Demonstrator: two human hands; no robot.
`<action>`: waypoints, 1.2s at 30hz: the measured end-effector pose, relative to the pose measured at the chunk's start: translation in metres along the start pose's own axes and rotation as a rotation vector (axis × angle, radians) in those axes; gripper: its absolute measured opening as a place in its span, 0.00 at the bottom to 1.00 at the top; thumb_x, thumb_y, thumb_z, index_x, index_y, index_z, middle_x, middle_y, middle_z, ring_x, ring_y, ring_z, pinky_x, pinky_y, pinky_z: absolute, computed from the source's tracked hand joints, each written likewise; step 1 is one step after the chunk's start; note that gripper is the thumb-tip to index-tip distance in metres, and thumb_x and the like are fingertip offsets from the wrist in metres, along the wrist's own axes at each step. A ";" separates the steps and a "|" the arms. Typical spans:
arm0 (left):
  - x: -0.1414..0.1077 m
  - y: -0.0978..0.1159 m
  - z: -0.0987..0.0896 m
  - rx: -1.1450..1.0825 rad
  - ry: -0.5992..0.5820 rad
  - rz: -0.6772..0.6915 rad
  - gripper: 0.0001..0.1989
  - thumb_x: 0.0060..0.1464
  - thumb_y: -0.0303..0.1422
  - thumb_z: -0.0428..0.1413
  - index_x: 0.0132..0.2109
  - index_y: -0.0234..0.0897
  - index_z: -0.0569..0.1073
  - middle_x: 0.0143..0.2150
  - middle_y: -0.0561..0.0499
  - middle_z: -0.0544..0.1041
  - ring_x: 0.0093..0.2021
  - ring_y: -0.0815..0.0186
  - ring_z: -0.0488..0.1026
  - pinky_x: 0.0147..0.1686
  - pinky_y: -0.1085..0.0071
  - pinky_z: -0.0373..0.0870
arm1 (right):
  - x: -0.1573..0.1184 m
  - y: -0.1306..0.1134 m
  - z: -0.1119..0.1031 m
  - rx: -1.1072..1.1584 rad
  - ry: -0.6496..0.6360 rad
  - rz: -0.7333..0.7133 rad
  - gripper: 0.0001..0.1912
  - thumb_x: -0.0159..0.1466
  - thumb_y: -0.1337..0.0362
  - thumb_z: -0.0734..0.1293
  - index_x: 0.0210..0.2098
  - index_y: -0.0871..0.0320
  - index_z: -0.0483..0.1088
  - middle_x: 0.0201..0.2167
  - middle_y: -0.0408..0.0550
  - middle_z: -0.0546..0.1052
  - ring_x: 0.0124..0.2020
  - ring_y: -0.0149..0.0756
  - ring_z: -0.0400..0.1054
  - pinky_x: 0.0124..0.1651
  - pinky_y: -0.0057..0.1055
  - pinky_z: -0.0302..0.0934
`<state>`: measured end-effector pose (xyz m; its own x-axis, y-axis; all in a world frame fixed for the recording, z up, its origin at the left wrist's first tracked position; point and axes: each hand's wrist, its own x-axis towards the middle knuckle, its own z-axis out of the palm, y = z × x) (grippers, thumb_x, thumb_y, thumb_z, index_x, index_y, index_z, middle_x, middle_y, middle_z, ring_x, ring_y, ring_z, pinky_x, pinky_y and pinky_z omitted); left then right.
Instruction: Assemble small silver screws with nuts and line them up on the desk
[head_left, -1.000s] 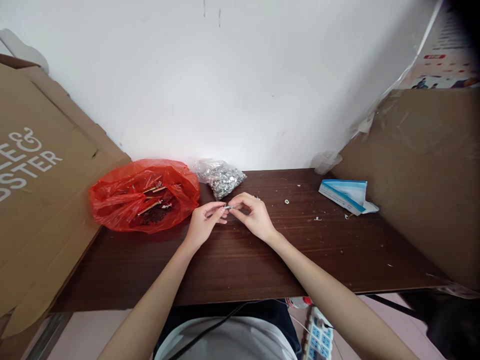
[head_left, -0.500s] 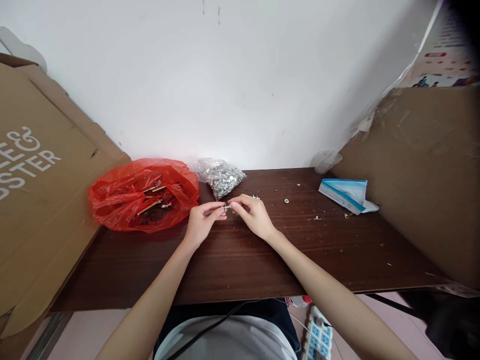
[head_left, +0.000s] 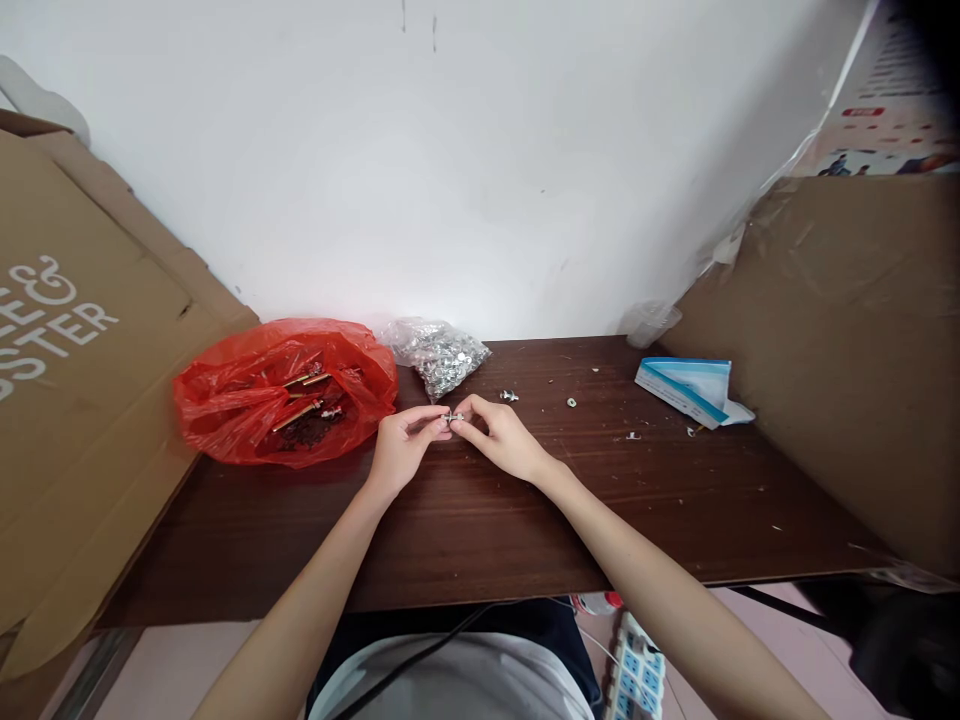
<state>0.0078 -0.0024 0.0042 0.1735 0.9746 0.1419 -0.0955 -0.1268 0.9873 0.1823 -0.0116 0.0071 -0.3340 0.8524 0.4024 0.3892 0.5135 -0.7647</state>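
Between my fingertips is a small silvery metal bolt (head_left: 454, 418) with what looks like a washer or nut around it, too small to make out well. My left hand (head_left: 401, 445) pinches its left end between thumb and fingers. At the other end, the thumb and index finger of my right hand (head_left: 501, 438) close on it. Just behind the hands lies a clear bag (head_left: 448, 362) full of shiny metal pieces. To the left spreads a red plastic bag (head_left: 225, 405), its opening showing brass-coloured rods and small dark pieces.
On the brown table (head_left: 480, 540) a small metal part (head_left: 509, 396) and a ring-shaped piece (head_left: 571, 402) lie right of the hands. Farther right is a blue-and-white paper packet (head_left: 684, 388). Cardboard (head_left: 82, 400) flanks the left side, with another cardboard panel (head_left: 840, 370) on the right.
My right hand has shifted slightly left and closer to my left hand along the bolt. The small metal part behind it now shows more fully.
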 end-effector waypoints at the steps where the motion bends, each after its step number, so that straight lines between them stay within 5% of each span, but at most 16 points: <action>1: 0.000 0.000 0.000 0.010 -0.002 -0.002 0.18 0.42 0.38 0.66 0.39 0.30 0.80 0.36 0.44 0.82 0.33 0.56 0.80 0.41 0.58 0.79 | 0.000 0.000 0.000 -0.041 -0.002 -0.001 0.15 0.68 0.54 0.58 0.31 0.57 0.67 0.28 0.45 0.74 0.28 0.33 0.67 0.34 0.29 0.59; 3: 0.000 0.000 0.000 0.028 -0.011 0.000 0.17 0.42 0.37 0.66 0.39 0.30 0.80 0.36 0.44 0.81 0.33 0.56 0.80 0.41 0.58 0.79 | 0.000 0.001 -0.001 -0.106 -0.012 0.011 0.20 0.69 0.54 0.54 0.26 0.57 0.65 0.25 0.44 0.73 0.27 0.32 0.66 0.34 0.30 0.58; 8: 0.000 -0.001 -0.002 0.056 -0.017 0.029 0.16 0.44 0.35 0.65 0.40 0.30 0.79 0.36 0.44 0.81 0.35 0.57 0.80 0.41 0.58 0.79 | -0.002 -0.001 -0.003 -0.175 -0.062 0.005 0.12 0.67 0.54 0.60 0.35 0.56 0.65 0.27 0.43 0.73 0.26 0.33 0.66 0.31 0.29 0.57; 12: 0.000 -0.002 -0.002 0.064 -0.047 0.036 0.15 0.44 0.35 0.65 0.39 0.31 0.80 0.37 0.44 0.81 0.36 0.57 0.79 0.41 0.59 0.78 | -0.002 -0.003 -0.005 -0.261 -0.081 -0.028 0.20 0.70 0.55 0.53 0.26 0.56 0.63 0.26 0.45 0.72 0.28 0.33 0.66 0.33 0.30 0.56; 16: 0.000 -0.003 -0.002 0.094 -0.048 0.048 0.14 0.44 0.34 0.65 0.39 0.31 0.80 0.36 0.45 0.81 0.36 0.57 0.79 0.42 0.60 0.78 | -0.002 -0.005 -0.007 -0.242 -0.063 0.031 0.13 0.67 0.53 0.60 0.34 0.56 0.64 0.26 0.43 0.73 0.26 0.32 0.65 0.30 0.28 0.54; 20: 0.000 -0.004 -0.003 0.113 -0.060 0.049 0.14 0.46 0.35 0.64 0.40 0.31 0.79 0.37 0.44 0.81 0.36 0.57 0.79 0.42 0.59 0.77 | -0.001 -0.006 -0.007 -0.288 -0.102 0.002 0.19 0.70 0.55 0.53 0.28 0.58 0.64 0.27 0.45 0.72 0.28 0.32 0.66 0.32 0.28 0.54; 24: 0.001 -0.004 -0.005 0.200 -0.020 0.099 0.12 0.46 0.33 0.63 0.40 0.32 0.80 0.38 0.44 0.81 0.39 0.56 0.79 0.44 0.60 0.76 | -0.002 -0.006 -0.006 -0.302 -0.134 0.028 0.15 0.67 0.52 0.59 0.35 0.57 0.65 0.26 0.42 0.72 0.26 0.31 0.64 0.29 0.27 0.52; 28: 0.001 -0.003 -0.005 0.163 -0.036 0.098 0.12 0.46 0.33 0.63 0.39 0.32 0.80 0.38 0.44 0.81 0.38 0.56 0.79 0.43 0.60 0.76 | -0.002 -0.005 -0.005 -0.307 -0.156 0.000 0.23 0.71 0.54 0.50 0.26 0.58 0.64 0.27 0.46 0.72 0.29 0.32 0.66 0.33 0.28 0.54; 33: 0.001 -0.002 -0.004 0.198 -0.006 0.133 0.11 0.45 0.32 0.63 0.38 0.33 0.80 0.38 0.44 0.81 0.39 0.57 0.79 0.44 0.61 0.75 | -0.002 -0.005 -0.007 -0.261 -0.125 0.049 0.15 0.67 0.51 0.59 0.38 0.57 0.64 0.26 0.41 0.72 0.26 0.32 0.65 0.30 0.27 0.53; 36: 0.001 -0.002 -0.004 0.173 -0.019 0.121 0.11 0.45 0.32 0.63 0.38 0.33 0.80 0.37 0.44 0.81 0.37 0.58 0.79 0.43 0.62 0.76 | -0.002 -0.005 -0.007 -0.291 -0.133 0.005 0.19 0.70 0.55 0.52 0.31 0.57 0.65 0.27 0.44 0.72 0.28 0.32 0.66 0.32 0.27 0.53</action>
<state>0.0044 -0.0006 0.0024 0.1900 0.9468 0.2597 0.0524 -0.2740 0.9603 0.1870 -0.0152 0.0136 -0.4331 0.8445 0.3151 0.6138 0.5323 -0.5830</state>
